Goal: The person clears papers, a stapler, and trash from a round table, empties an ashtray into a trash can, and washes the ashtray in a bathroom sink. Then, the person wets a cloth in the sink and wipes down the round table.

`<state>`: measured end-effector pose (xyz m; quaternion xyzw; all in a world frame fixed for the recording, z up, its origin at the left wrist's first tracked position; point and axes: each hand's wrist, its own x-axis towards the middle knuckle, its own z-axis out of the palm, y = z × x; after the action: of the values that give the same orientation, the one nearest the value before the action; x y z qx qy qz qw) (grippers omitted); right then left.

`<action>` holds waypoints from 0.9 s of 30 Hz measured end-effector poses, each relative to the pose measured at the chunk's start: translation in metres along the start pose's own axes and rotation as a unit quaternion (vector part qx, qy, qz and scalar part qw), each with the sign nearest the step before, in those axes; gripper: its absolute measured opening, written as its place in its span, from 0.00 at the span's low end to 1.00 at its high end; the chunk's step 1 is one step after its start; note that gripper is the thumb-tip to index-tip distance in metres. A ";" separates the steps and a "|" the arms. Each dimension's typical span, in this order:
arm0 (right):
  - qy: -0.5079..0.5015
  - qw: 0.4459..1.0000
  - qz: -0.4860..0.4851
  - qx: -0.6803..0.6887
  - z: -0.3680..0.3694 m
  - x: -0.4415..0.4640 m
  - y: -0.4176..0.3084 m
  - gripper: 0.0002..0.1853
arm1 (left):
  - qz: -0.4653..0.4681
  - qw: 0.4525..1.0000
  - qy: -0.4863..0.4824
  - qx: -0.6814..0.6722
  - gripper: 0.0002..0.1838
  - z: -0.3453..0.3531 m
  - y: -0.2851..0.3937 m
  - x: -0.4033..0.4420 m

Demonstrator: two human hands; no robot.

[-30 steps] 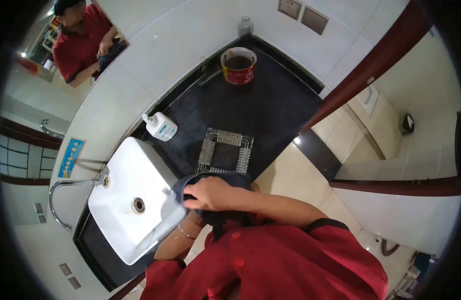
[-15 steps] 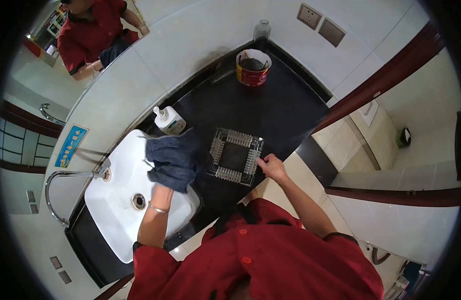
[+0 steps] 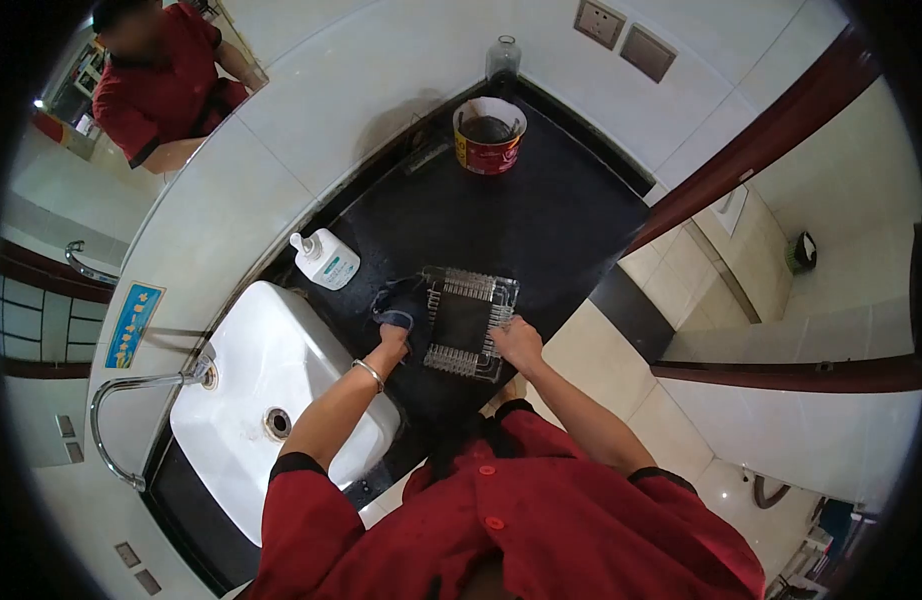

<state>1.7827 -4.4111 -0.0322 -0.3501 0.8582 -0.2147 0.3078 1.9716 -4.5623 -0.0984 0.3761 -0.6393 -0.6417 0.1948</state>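
A clear square tray [image 3: 461,362] with a ribbed rim lies on the black countertop; its see-through middle shows dark. My right hand [image 3: 519,345] is closed on the tray's right edge. By the left side of the tray, my left hand [image 3: 393,342] grips a dark blue cloth [image 3: 389,300], bunched low against the counter. Part of the cloth reaches toward the tray's upper left corner, and I cannot tell whether it touches. A white pump bottle [image 3: 328,260] stands beyond the cloth.
Left of my hands is a white sink [image 3: 236,390] with a curved chrome faucet [image 3: 106,400]. A red paper tub [image 3: 489,155] and a glass jar [image 3: 503,62] stand in the counter's far corner. The black counter [image 3: 561,210] ends at a dark red frame on the right.
My left hand has brought the cloth down from over the sink's edge to the counter beside the tray. My right hand has shifted slightly left and grips the tray's edge.
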 end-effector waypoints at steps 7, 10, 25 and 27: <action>-0.040 0.944 0.084 0.317 -0.017 -0.011 -0.033 0.19 | 0.258 0.916 0.010 0.308 0.23 0.005 0.092 -0.023; 0.022 0.909 0.056 0.413 -0.050 -0.045 -0.038 0.16 | 0.263 0.941 -0.005 0.212 0.23 0.018 0.119 -0.034; 0.225 0.693 -0.045 0.684 -0.175 -0.253 0.063 0.20 | 0.201 0.912 -0.356 0.008 0.21 0.200 0.206 -0.119; 0.229 0.641 -0.008 0.732 -0.178 -0.295 0.078 0.21 | 0.188 0.896 -0.403 0.000 0.21 0.248 0.212 -0.142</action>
<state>1.7921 -4.1165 0.1615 0.0429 0.4608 -0.8490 0.2550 1.8318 -4.3139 0.1149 -0.0419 -0.7216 -0.6900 0.0373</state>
